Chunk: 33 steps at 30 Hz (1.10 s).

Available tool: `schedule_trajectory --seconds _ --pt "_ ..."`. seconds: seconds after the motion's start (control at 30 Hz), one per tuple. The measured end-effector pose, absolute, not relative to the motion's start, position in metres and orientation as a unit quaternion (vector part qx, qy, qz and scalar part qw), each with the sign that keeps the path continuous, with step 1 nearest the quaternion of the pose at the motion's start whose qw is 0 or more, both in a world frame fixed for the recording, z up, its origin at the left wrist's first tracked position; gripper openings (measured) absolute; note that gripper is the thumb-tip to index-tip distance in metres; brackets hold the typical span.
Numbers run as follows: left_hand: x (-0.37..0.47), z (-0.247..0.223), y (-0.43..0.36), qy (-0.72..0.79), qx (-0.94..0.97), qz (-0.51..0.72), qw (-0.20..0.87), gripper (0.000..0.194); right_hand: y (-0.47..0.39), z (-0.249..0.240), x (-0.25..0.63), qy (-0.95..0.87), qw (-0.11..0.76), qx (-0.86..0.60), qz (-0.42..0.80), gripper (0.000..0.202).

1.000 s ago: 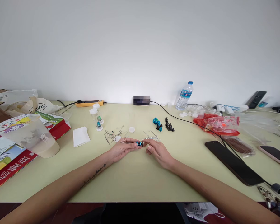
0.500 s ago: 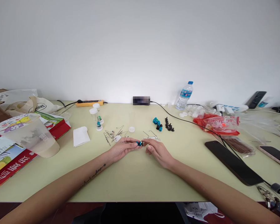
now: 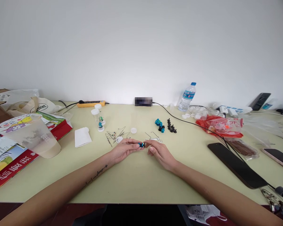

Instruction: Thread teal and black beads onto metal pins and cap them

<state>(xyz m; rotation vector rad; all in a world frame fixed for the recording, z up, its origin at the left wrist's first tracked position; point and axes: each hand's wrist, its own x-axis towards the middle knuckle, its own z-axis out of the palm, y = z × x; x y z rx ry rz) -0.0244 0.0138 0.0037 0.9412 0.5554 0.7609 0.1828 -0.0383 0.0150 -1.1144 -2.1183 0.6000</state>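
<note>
Between the thumb and fingers of my left hand [image 3: 126,150] is a small blue part with a black end [image 3: 141,144]. My right hand [image 3: 160,153] has its fingers curled, and its index fingertip is at the black end of that part; whether the thumb also presses on it is hard to see. Beyond my left hand lie thin metal pins [image 3: 113,135] and a white round disc [image 3: 119,139]. Several bent metal rods [image 3: 153,137] lie just past my right hand. Farther back are a cluster of blue parts [image 3: 158,122] and several black screw-like pieces [image 3: 171,126].
Clear tubes with white caps [image 3: 96,119] stand left of centre; another clear tube [image 3: 133,121] stands behind the hands. A folded white paper [image 3: 83,137], a drink cup [image 3: 47,147] and a red box [image 3: 16,168] are left. At right are a water bottle [image 3: 187,97] and a black phone [image 3: 235,164].
The view has shifted very slightly. Both hands stay at the small blue part in nearly the same pose.
</note>
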Motion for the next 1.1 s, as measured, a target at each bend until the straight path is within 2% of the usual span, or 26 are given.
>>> schedule_trajectory --seconds 1.1 --pt "-0.0238 0.0059 0.0124 0.259 0.439 0.344 0.789 0.027 -0.0387 0.0151 0.1831 -0.807 0.330 -0.432 0.230 0.039"
